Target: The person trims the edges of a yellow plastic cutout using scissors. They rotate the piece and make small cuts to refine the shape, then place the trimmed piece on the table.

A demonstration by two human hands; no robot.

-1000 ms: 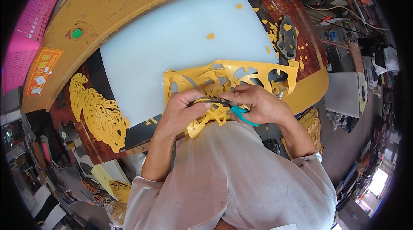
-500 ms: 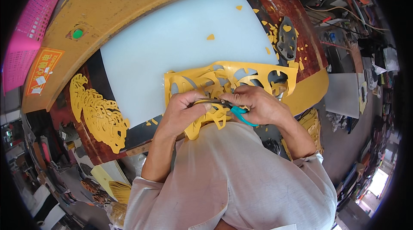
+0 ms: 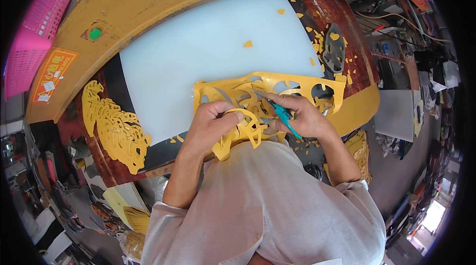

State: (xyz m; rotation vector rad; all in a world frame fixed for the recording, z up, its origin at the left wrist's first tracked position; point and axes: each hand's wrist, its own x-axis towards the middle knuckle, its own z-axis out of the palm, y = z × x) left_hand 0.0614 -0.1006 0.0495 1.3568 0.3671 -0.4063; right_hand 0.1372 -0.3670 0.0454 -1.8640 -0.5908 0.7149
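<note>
My left hand (image 3: 210, 125) pinches a yellow openwork cut piece (image 3: 251, 115) between thumb and fingers, just above my lap. My right hand (image 3: 308, 118) is wrapped around a small pair of teal-handled scissors (image 3: 285, 118). Their blades point up and left, apart from the piece in my left hand. Behind both hands lies a yellow sheet (image 3: 308, 80) full of cut-out holes, reaching over the near edge of the pale board. My hands hide part of the sheet.
The pale board (image 3: 198, 42) holds a few yellow scraps. Overlapping yellow cut pieces (image 3: 116, 129) lie at left. A dark oval object with holes (image 3: 333, 54) sits at right among scraps. A yellow machine beam (image 3: 124, 10) with a green button (image 3: 95, 33) curves along the back.
The scissors have drawn away from the piece in my left hand, and their blades now tilt upward. My left hand still pinches the yellow piece. The view has shifted slightly.
</note>
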